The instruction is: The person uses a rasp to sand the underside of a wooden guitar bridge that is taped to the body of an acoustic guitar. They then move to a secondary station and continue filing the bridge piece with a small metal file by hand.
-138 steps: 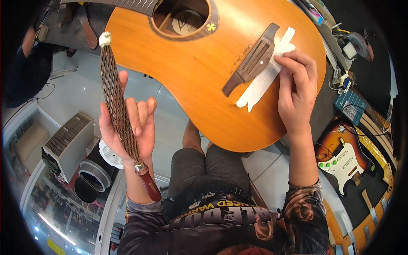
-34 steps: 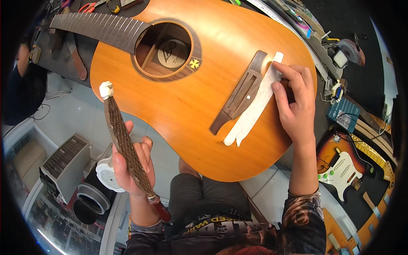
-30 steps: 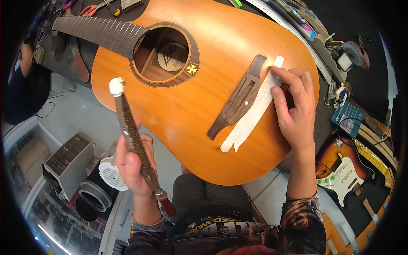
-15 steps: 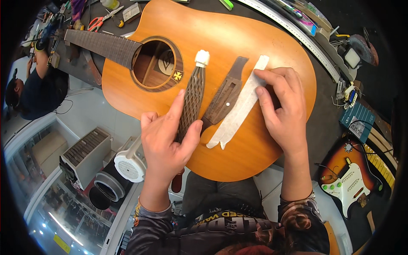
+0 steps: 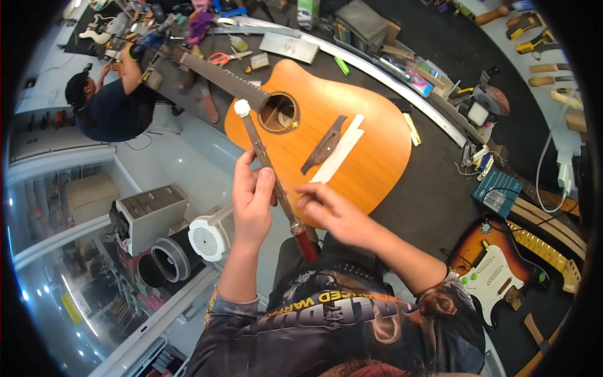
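Observation:
My left hand [image 5: 252, 198] is closed around a long rasp [image 5: 255, 137], which has a white wrapped tip and a red handle. The rasp slants upward over the lower edge of an orange-brown acoustic guitar [image 5: 382, 162]. On the guitar's top lies a dark wooden bridge [image 5: 320, 151], with white tape strips [image 5: 342, 147] along its right side. The soundhole [image 5: 277, 107] and fretted neck are at upper left. My right hand [image 5: 333, 213] is open just right of the rasp's lower part, fingers apart and slightly bent; whether a fingertip touches it, I cannot tell.
A co-worker [image 5: 110, 107] is at the bench at upper left. A sunburst electric guitar [image 5: 487, 270] lies at right. A white round appliance [image 5: 207, 239] and storage box [image 5: 151, 223] stand at lower left. Tools and materials line the bench [image 5: 433, 185]; a glass case [image 5: 69, 264] is at left.
My right hand has left the tape and moved down-left toward the rasp. My left hand has turned the rasp to slant up-left. The view has shifted, showing more bench and co-worker.

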Action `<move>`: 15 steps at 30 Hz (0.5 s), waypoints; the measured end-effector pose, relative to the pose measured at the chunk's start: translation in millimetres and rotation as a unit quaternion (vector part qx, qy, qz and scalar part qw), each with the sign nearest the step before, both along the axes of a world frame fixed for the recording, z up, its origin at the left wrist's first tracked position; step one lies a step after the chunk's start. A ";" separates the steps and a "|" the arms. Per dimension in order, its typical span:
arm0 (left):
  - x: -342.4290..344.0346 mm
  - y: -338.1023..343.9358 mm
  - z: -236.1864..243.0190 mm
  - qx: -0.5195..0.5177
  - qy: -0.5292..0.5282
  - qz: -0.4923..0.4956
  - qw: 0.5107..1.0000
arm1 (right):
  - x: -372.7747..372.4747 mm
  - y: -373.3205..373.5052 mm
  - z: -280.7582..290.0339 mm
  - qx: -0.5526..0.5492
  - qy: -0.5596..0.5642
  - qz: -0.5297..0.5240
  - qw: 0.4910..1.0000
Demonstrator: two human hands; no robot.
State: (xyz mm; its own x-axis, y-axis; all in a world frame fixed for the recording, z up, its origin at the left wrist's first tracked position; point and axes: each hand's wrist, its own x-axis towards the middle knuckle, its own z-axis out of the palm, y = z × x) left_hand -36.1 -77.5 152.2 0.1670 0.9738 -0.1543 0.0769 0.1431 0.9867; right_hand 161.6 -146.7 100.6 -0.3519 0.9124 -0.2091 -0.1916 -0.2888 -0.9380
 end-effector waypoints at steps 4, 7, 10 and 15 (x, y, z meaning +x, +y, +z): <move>2.5 -10.5 26.2 0.021 -0.019 0.056 0.998 | -29.2 -22.5 25.2 -0.010 -0.002 0.051 0.999; -7.6 -22.9 33.6 0.024 -0.053 0.064 0.996 | -46.9 -35.4 34.2 -0.006 -0.004 0.000 1.000; -21.7 -35.1 36.7 0.033 -0.073 0.035 0.996 | -46.2 -35.3 42.2 0.011 -0.060 0.002 0.998; -54.1 -59.3 28.9 0.029 -0.039 -0.031 0.998 | -58.6 -48.2 44.1 0.000 -0.037 -0.023 0.999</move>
State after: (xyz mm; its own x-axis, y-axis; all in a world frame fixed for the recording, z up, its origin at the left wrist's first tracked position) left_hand -90.2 -136.8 181.1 0.2370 0.9681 -0.0818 0.0073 0.0825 0.9966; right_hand 103.0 -194.9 144.7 -0.2936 0.9272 -0.2327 -0.1352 -0.2812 -0.9501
